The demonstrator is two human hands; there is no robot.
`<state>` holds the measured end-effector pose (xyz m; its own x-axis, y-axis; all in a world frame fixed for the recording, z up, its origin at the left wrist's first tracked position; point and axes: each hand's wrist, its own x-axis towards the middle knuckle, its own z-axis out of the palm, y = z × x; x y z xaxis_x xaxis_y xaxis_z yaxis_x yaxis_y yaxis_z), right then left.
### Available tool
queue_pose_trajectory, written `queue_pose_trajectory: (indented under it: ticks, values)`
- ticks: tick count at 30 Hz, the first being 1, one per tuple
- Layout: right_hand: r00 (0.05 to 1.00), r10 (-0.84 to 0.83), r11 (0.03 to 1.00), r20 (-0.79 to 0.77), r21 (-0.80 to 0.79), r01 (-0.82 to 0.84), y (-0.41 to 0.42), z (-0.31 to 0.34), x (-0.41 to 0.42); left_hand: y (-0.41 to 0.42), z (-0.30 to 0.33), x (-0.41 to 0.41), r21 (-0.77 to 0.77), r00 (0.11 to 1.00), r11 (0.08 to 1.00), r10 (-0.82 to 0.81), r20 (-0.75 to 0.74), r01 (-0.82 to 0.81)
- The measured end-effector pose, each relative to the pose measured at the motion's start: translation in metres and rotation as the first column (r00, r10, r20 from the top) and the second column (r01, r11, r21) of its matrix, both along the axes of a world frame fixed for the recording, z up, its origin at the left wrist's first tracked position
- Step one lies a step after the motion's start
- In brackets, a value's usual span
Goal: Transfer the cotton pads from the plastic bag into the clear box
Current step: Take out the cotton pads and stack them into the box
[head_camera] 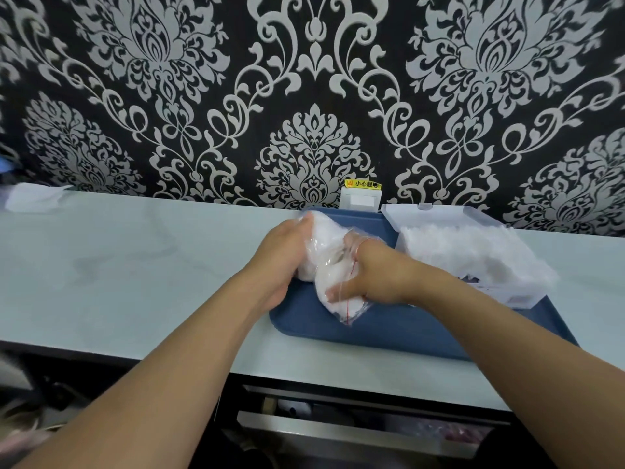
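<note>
Plastic bag (333, 265) of cotton pads, long axis near-to-far, gripped by left hand (282, 262) and right hand (368, 275).

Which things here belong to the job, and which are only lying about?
Job: bag of pads, held by left hand and right hand; clear box.
Lying about: blue tray, wall socket, white sheet.

Even, fairly bright indoor light with soft, faint shadows. The wide lens bends the counter (135, 265) edge. Bottom-left corner is blurred; centre is reasonably sharp.
</note>
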<state>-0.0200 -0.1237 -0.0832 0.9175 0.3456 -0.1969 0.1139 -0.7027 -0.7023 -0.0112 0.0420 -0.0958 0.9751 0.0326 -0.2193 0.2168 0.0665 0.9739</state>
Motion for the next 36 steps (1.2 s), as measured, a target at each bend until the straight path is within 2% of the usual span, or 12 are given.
queue_pose_trajectory:
  ticks: [3,7,10,12,16,18,21,26,28,32,34,36]
  values:
    - [0.999,-0.039,0.998,-0.019,0.038,0.04,0.004,0.002,-0.002,-0.004,-0.001,-0.007,0.074,0.992,0.99,-0.121,0.029,0.119]
    - [0.993,-0.074,0.994,0.088,0.087,0.067,0.006,0.007,-0.005,0.002,0.006,-0.002,0.015,0.997,0.999,-0.03,0.069,0.029]
    - [0.972,-0.081,0.996,0.22,0.066,0.068,0.006,0.01,-0.01,0.006,0.009,0.001,-0.034,0.996,0.999,-0.006,0.086,0.009]
    - [0.967,-0.072,0.997,0.245,0.057,0.059,0.003,0.008,-0.008,0.006,0.009,0.002,-0.034,0.995,0.999,0.0,0.098,0.003]
    - [0.992,0.105,0.99,0.065,0.085,-0.11,-0.007,0.004,-0.007,0.005,0.007,0.003,-0.031,0.996,1.0,0.001,0.094,0.002]
    - [0.989,0.146,0.989,0.026,0.02,-0.147,-0.008,0.002,-0.008,0.004,0.007,0.003,-0.031,0.997,0.999,-0.012,0.081,0.014]
    - [0.991,0.07,0.997,0.115,0.003,-0.071,-0.004,0.004,-0.009,0.005,0.006,0.005,-0.018,0.996,1.0,0.021,0.086,-0.019]
    - [0.965,-0.067,0.983,0.253,0.183,0.021,-0.015,0.023,-0.014,0.021,0.006,0.016,0.114,0.967,0.968,0.208,0.149,-0.226]
    - [0.969,-0.126,0.957,0.215,0.283,0.061,-0.026,0.033,-0.019,0.025,0.005,0.017,0.177,0.975,0.963,0.181,0.13,-0.203]
    - [0.973,-0.228,0.839,0.037,0.515,0.177,-0.049,0.048,-0.022,0.013,0.003,0.015,0.434,0.983,0.893,0.042,0.179,-0.117]
    - [0.968,-0.224,0.741,-0.112,0.626,0.244,-0.059,0.051,-0.021,0.002,0.008,0.011,0.561,0.978,0.821,-0.021,0.21,-0.103]
    - [0.947,-0.165,0.665,-0.276,0.678,0.314,-0.063,0.052,-0.02,-0.005,0.014,0.005,0.701,0.957,0.687,-0.025,0.288,-0.193]
